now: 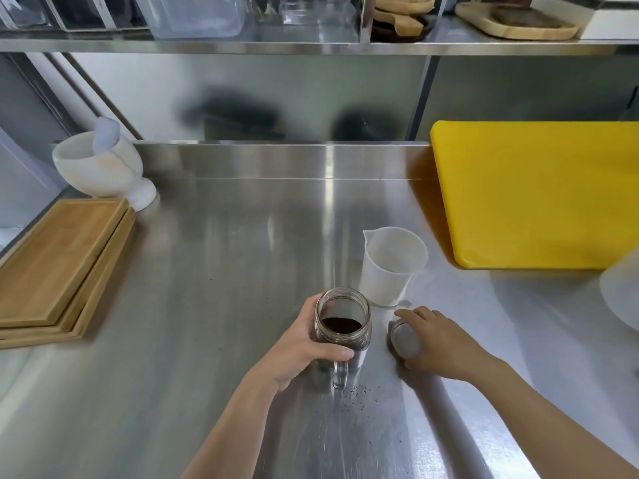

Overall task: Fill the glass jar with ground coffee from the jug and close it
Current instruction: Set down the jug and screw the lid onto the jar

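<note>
A glass jar with a handle stands upright on the steel counter, its mouth uncovered and dark ground coffee inside. My left hand is wrapped around the jar's side. Just right of it lies the round metal lid, and my right hand curls over it with fingers on its rim. A white plastic jug stands upright behind the jar and looks empty.
Spilled coffee grains dot the counter in front of the jar. A yellow cutting board lies at the right, wooden boards at the left, a white mortar with pestle behind them. A shelf runs overhead.
</note>
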### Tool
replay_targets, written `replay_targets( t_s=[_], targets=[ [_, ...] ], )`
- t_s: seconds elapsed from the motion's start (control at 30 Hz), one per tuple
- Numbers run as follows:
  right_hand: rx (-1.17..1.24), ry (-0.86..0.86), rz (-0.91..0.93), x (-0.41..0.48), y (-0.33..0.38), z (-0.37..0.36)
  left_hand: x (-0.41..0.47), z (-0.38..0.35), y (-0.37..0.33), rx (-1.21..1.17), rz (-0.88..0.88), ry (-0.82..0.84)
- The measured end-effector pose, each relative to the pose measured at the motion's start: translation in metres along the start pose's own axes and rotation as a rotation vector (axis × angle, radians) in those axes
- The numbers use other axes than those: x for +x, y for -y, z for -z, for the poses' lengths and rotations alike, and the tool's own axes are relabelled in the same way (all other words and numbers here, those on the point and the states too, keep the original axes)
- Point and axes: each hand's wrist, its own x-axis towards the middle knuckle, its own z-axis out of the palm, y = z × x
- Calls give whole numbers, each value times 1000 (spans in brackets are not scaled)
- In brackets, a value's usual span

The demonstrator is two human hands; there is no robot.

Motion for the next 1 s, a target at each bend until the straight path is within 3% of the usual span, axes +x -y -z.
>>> replay_targets(
  t_s=[0.2,0.5,0.7,1.0],
  targets=[
    [190,-75,120,-6,16,32,-1,2,1,30,-7,4],
    [441,-536,215,-14,52,87,-2,2,2,51,-10,4],
    [648,-667,300,-12,72,90,-4,1,6,32,-23,-7],
    [558,-415,352,-7,81,65,-4,2,10,26,-6,5]
  ],
)
